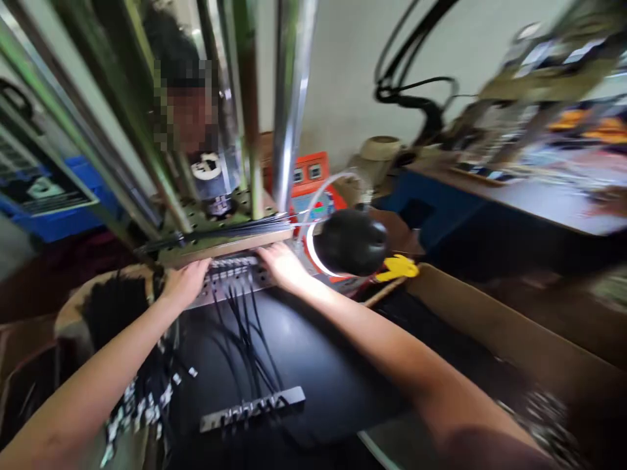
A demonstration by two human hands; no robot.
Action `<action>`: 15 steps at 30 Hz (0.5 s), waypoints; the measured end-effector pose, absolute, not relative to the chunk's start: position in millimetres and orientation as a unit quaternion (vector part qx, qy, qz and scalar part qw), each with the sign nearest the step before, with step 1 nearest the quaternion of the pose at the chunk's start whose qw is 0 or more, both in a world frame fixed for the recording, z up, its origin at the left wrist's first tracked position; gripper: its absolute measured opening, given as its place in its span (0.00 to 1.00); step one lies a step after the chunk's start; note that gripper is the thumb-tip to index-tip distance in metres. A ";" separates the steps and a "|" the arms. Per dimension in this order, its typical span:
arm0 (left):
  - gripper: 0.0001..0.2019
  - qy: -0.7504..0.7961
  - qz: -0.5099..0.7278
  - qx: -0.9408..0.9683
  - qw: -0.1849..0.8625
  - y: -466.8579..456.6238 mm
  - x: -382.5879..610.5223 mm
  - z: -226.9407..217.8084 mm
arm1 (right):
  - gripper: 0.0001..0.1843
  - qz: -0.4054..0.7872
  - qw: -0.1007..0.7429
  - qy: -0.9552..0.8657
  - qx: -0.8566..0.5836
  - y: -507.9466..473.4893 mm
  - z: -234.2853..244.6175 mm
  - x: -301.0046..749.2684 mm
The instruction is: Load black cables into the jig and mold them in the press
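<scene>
At the machine's base, a slotted metal block (233, 264) lies with black cables (240, 320) running from it towards me. My left hand (187, 285) is at its left end, fingers closed against it. Opposite, my right hand (284, 264) closes on the right end. Blur and the hands themselves hide the exact fingertip contact. The cables cross a dark work surface (323, 365) to a slotted metal bar (252, 408) nearer me, which holds them in a row. Behind the block is a pale strip (235, 245) with a bundle of thin black strands (235, 227) above it.
Tall metal columns (294, 98) rise behind my hands, with a person beyond them. A round black lamp (350, 241) stands right, near a yellow hand-shaped piece (398, 267). Black cables with white ends (147, 405) hang left. A cardboard box (490, 313) sits right.
</scene>
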State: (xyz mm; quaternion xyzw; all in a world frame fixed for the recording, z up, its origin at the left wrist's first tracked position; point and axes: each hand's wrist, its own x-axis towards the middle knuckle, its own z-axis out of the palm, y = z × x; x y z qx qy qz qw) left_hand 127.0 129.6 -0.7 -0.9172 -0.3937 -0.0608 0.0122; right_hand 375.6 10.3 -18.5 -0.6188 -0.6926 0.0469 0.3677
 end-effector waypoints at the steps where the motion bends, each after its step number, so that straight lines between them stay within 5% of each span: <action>1: 0.19 -0.362 -0.053 -0.931 0.008 111.6 118.8 -6.3 | 0.16 0.057 0.349 -0.710 -0.610 -9.3 -30.9 377.3; 10: 0.10 -0.256 -0.048 -0.959 -0.115 16.9 163.1 -25.5 | 0.21 0.118 0.293 -0.763 -0.564 -111.0 -65.2 414.8; 15: 0.29 -0.263 0.039 -0.773 -0.576 -14.1 171.3 -12.8 | 0.27 0.081 0.288 -0.774 -0.558 -105.4 -59.1 402.4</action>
